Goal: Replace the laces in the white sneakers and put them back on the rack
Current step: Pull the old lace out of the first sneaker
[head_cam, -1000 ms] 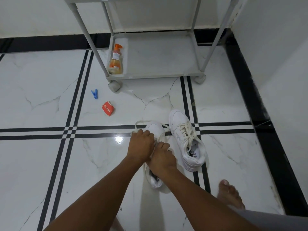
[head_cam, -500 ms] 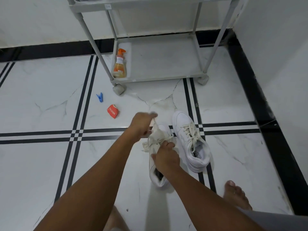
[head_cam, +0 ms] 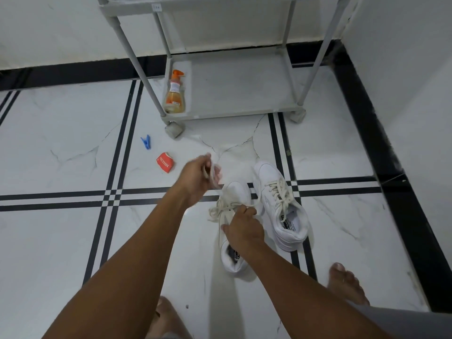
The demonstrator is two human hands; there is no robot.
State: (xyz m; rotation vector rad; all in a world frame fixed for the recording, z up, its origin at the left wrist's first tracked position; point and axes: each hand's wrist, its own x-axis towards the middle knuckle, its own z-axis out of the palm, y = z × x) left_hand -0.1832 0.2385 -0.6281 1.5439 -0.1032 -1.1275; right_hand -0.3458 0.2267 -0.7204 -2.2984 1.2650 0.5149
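The left hand, blurred by motion, is seen raised up and to the left of where it was a second ago, when both hands were bunched together over the toe of the near sneaker. A cream lace is pinched in its curled fingers and is drawn taut from the shoe. The right hand is kept low on the same sneaker, its fingers closed on the lacing at the eyelets, which now lies in loose loops on the shoe's left side. This is judged to be a lace being pulled through, so this shoe's lacing is only part done. Just to its right the second sneaker is laid on the marble floor, fully laced. Beyond them the grey rack is seen, with an orange spray bottle on its bottom shelf and no shoes on it. A blue clothes peg and a red sachet are left on the floor.
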